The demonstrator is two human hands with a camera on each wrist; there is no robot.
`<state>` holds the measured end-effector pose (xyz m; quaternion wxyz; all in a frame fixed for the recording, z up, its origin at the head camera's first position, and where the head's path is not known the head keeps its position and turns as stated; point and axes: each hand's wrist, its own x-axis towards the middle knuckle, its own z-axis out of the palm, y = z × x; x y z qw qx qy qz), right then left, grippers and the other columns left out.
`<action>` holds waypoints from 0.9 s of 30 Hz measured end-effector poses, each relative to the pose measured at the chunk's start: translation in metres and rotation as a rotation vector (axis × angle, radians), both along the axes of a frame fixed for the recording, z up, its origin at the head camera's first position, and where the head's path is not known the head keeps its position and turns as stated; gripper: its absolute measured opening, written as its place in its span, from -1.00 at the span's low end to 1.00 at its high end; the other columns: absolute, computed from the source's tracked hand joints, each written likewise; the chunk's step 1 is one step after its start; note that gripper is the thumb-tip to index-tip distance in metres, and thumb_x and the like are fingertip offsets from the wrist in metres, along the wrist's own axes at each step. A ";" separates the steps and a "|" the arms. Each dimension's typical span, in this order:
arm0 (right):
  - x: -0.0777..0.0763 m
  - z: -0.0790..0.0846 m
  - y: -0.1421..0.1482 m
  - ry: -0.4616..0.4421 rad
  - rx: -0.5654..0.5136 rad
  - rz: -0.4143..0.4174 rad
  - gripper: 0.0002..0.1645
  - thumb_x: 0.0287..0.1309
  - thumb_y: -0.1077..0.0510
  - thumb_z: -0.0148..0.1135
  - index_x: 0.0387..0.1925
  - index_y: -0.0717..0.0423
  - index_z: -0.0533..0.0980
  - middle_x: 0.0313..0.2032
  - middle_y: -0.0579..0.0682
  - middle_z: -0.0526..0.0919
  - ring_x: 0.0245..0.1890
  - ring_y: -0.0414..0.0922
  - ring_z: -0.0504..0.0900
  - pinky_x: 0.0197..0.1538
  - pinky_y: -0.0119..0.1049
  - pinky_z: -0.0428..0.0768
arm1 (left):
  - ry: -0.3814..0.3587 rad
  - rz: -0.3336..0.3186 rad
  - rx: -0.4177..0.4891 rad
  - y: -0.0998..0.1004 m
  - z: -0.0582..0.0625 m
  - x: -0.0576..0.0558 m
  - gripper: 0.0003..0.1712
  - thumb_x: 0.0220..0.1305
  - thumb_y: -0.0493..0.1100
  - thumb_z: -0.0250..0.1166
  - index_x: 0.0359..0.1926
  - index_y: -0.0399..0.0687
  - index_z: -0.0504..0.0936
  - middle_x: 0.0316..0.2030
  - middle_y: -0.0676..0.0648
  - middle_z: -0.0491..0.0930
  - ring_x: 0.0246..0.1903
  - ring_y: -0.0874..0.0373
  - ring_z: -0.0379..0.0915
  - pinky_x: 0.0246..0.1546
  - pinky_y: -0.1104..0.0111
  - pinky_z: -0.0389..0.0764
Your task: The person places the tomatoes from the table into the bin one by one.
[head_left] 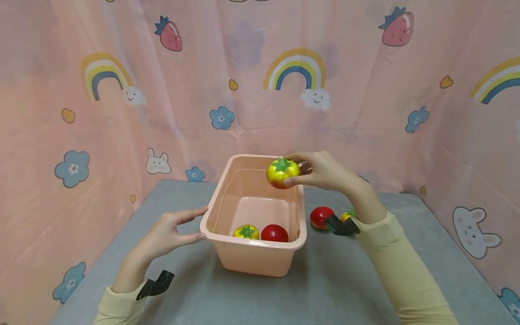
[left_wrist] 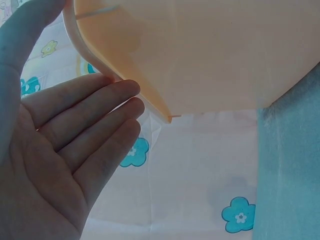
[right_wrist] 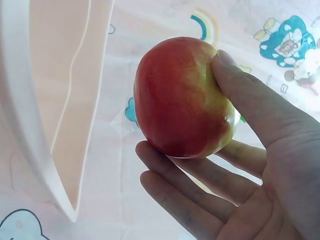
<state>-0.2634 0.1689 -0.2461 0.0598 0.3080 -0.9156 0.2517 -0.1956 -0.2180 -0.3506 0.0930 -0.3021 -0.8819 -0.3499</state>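
Note:
My right hand (head_left: 321, 170) pinches a yellow toy tomato (head_left: 283, 173) with a green leafy top over the right rim of a pink plastic bin (head_left: 260, 256). In the right wrist view the tomato's underside (right_wrist: 175, 100) is red, with the thumb on one side and fingers on the other. My left hand (head_left: 172, 232) touches the bin's left rim with thumb and fingertips, its fingers nearly straight in the left wrist view. Inside the bin, near the front wall, lie another yellow tomato (head_left: 246, 232) and a round red fruit (head_left: 275, 233).
On the grey table (head_left: 333, 280), right of the bin, sit a red fruit (head_left: 321, 217) and a yellow one (head_left: 346, 215), partly hidden by the right wrist's black strap (head_left: 341, 226). A pink patterned curtain (head_left: 260, 131) hangs behind and along both sides.

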 end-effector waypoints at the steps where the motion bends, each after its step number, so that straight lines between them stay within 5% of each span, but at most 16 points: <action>1: -0.001 0.000 -0.001 -0.005 -0.002 0.000 -0.27 -0.05 -0.10 0.45 0.17 0.04 0.47 0.02 0.05 0.61 -0.11 0.01 0.67 -0.08 -0.15 0.71 | 0.001 0.001 0.000 0.000 0.000 0.000 -0.36 0.07 0.00 0.44 0.19 -0.05 0.53 0.13 -0.01 0.56 0.10 -0.04 0.52 0.12 0.08 0.55; 27: -0.022 0.004 -0.025 -0.093 -0.028 0.024 -0.27 0.03 -0.10 0.39 0.23 0.03 0.43 0.10 0.11 0.59 -0.03 0.02 0.67 -0.01 -0.08 0.67 | 0.004 0.001 -0.007 0.000 0.001 0.000 -0.36 0.07 -0.01 0.43 0.19 -0.04 0.53 0.14 -0.01 0.56 0.09 -0.04 0.53 0.12 0.07 0.54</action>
